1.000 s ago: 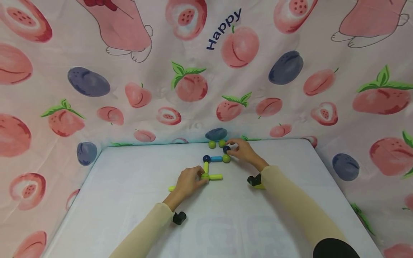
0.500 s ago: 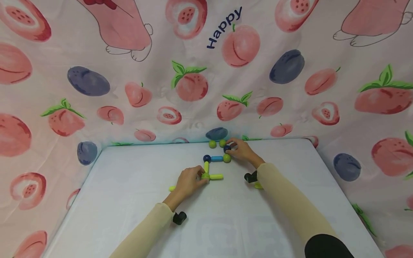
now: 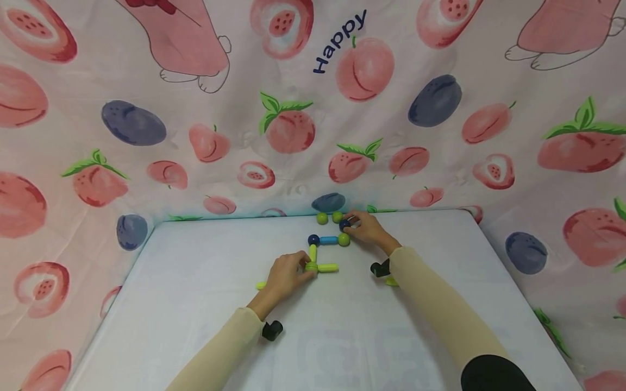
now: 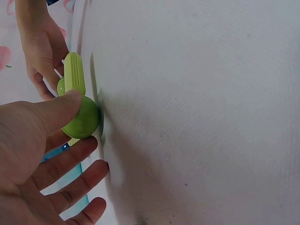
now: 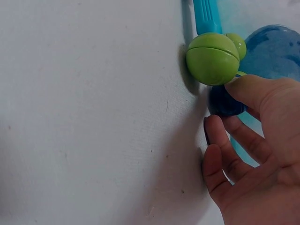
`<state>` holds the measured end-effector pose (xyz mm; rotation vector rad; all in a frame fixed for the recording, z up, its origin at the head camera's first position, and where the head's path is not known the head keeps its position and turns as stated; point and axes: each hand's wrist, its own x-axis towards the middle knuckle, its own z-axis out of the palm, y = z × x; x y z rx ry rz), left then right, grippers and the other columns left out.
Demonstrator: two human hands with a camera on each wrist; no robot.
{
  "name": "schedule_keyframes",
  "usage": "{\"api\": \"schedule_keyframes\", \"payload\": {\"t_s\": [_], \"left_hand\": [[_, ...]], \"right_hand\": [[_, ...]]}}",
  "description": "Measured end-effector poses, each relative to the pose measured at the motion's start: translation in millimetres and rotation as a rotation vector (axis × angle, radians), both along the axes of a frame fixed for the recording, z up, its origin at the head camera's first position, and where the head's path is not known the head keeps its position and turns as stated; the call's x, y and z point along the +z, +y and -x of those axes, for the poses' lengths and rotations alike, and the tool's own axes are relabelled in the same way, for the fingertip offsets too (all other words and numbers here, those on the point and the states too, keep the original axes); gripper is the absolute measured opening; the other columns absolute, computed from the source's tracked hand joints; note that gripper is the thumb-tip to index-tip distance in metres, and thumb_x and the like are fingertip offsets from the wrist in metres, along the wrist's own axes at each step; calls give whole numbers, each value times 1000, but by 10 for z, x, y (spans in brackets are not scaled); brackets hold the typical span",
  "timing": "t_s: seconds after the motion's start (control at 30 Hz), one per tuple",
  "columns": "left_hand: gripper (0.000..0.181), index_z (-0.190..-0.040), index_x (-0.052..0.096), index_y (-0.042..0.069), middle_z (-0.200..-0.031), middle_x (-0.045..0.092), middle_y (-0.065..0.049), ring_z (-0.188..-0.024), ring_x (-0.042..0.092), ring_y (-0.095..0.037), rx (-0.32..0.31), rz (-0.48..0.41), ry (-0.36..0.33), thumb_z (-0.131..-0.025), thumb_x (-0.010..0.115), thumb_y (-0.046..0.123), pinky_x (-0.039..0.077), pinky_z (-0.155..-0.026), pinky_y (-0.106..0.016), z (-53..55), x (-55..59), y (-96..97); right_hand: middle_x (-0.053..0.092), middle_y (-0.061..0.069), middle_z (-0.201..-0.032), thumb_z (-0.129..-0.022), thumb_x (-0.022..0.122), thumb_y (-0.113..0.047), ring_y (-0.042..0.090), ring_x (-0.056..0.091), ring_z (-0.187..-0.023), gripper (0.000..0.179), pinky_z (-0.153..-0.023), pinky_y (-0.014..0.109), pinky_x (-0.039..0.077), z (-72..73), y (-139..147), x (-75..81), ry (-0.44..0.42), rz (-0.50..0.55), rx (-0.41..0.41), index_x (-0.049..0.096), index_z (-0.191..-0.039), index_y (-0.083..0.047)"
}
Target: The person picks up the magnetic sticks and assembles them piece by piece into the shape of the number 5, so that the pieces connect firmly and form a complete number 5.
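Using our left fingers, we pinch a glossy green ball, a ribbed stick at its three o'clock; our right fingers pinch a smooth navy ball.

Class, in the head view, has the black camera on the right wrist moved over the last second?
Yes: the black camera has shifted slightly left, judged against the white tabletop's far right corner.

There are four shiny, round green balls, two shiny, round dark blue balls, one blue stick and four yellow-green sticks (two of them only peek out). I count two bare hands, two small black wrist cameras and one flat white table.
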<state>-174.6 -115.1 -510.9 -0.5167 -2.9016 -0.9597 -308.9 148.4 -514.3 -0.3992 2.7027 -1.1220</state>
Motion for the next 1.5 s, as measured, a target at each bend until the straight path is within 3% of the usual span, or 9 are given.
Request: {"api": "schedule_keyframes", "payload": {"t_s": [0.57, 0.8, 1.1, 1.27, 1.5], "left_hand": [[28, -106, 72, 9, -92, 75, -3, -85, 66, -20, -9, 7, 11, -87, 84, 26, 52, -80, -41, -4, -14, -7], [28, -106, 72, 9, -93, 75, -3, -83, 65, -20, -6, 4, 2, -87, 84, 25, 51, -78, -40, -12, 9, -1], [27, -105, 72, 9, -95, 75, -4, -84, 66, -21, -5, 5, 6, -87, 84, 26, 51, -78, -40, 12, -1, -3], [29, -106, 72, 9, -95, 76, -5, -86, 68, -22, -1, 12, 7, -87, 85, 27, 52, -79, -42, 35, -7, 3], [31, -108, 72, 9, -96, 76, -5, -86, 67, -22, 10, 9, -16, -87, 85, 28, 52, -80, -41, 53, 15, 23]], "right_hand": [[66, 17, -126, -97, 71, -15, 35, 61, -116, 35, -101, 50, 49, -25, 50, 67, -25, -1, 8, 64, -131, -9], [65, 18, -127, -94, 72, -11, 36, 59, -118, 38, -101, 51, 48, -91, 148, 153, 13, -16, 36, 64, -131, -6], [67, 18, -122, -90, 75, -5, 26, 65, -89, 38, -77, 37, 54, -240, 309, 268, 81, -3, 101, 65, -127, -4], [68, 17, -120, -89, 77, -5, 18, 66, -80, 38, -74, 33, 53, -355, 381, 322, 106, 6, 138, 66, -126, -3], [67, 16, -120, -89, 76, -3, 17, 63, -78, 38, -72, 31, 52, -513, 426, 341, 102, 26, 160, 66, -126, -4]]}}
